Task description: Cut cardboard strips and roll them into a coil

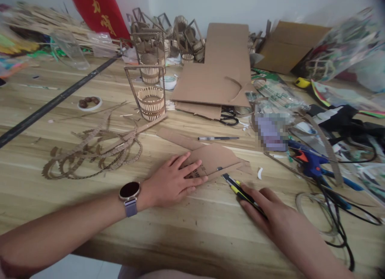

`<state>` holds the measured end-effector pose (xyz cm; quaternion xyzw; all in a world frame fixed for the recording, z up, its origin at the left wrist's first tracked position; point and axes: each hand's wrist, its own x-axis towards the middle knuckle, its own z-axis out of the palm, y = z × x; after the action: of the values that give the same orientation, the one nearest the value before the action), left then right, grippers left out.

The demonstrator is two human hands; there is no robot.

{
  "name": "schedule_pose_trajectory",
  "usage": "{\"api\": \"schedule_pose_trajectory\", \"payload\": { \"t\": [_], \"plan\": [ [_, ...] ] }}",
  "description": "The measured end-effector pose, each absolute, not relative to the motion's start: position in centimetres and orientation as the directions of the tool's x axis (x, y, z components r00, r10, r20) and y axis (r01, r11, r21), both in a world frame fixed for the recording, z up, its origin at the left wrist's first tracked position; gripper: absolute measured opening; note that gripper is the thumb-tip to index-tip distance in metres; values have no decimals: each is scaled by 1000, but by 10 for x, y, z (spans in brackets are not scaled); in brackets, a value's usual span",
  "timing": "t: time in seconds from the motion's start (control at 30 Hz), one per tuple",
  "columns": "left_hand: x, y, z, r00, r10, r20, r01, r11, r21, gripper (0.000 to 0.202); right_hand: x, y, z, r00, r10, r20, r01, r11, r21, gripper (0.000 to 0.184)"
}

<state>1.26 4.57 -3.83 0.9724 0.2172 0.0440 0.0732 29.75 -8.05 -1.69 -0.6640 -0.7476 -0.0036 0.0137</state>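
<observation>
My left hand (177,176) lies flat with fingers spread, pressing on a brown cardboard piece (218,154) that has a curved far edge and dark printing. In my right hand (270,211) is a black and yellow utility knife (245,197), its tip pointing at the cardboard's near edge. A narrow strip runs along that edge, close to the blade; whether the blade touches it I cannot tell. Another cardboard strip (177,138) sticks out to the left from the piece. Just beyond lies a pen (218,138).
A small stick basket (151,104) with a tall handle stands behind, several more farther back. Curled cardboard strips (99,146) lie at left. Large cardboard sheets (222,70) and scissors (230,118) are beyond; a blue glue gun (313,162) with black cable is at right.
</observation>
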Motion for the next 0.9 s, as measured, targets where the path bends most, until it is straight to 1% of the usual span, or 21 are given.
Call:
{"api": "schedule_pose_trajectory", "payload": {
  "t": [0.07, 0.23, 0.37, 0.5, 0.57, 0.67, 0.8, 0.9],
  "plan": [
    [13, 46, -38, 900, 433, 56, 420, -893, 161, 45, 295, -78, -16, -107, 994, 11, 994, 107, -20, 50],
    [15, 42, -38, 898, 435, 65, 420, -893, 164, 45, 293, -80, -17, -80, 996, -24, 994, 78, -82, 49],
    [15, 36, -37, 892, 447, 66, 432, -886, 166, 47, 300, -76, -18, -50, 998, -37, 996, 47, -79, 46],
    [7, 39, -38, 933, 351, 85, 335, -929, 156, 48, 310, -64, -18, -71, 997, -5, 995, 70, -69, 48],
    [2, 41, -40, 940, 329, 96, 312, -938, 153, 48, 313, -61, -18, -95, 995, -2, 993, 94, -72, 47],
    [0, 43, -43, 932, 344, 113, 325, -933, 157, 47, 316, -62, -15, -145, 989, 0, 989, 145, -33, 46],
    [1, 41, -43, 921, 363, 140, 341, -926, 162, 44, 314, -65, -10, -224, 973, 50, 974, 221, 50, 50],
    [2, 39, -43, 918, 369, 147, 346, -924, 161, 44, 309, -66, -9, -231, 971, 58, 972, 228, 52, 51]
  ]
}}
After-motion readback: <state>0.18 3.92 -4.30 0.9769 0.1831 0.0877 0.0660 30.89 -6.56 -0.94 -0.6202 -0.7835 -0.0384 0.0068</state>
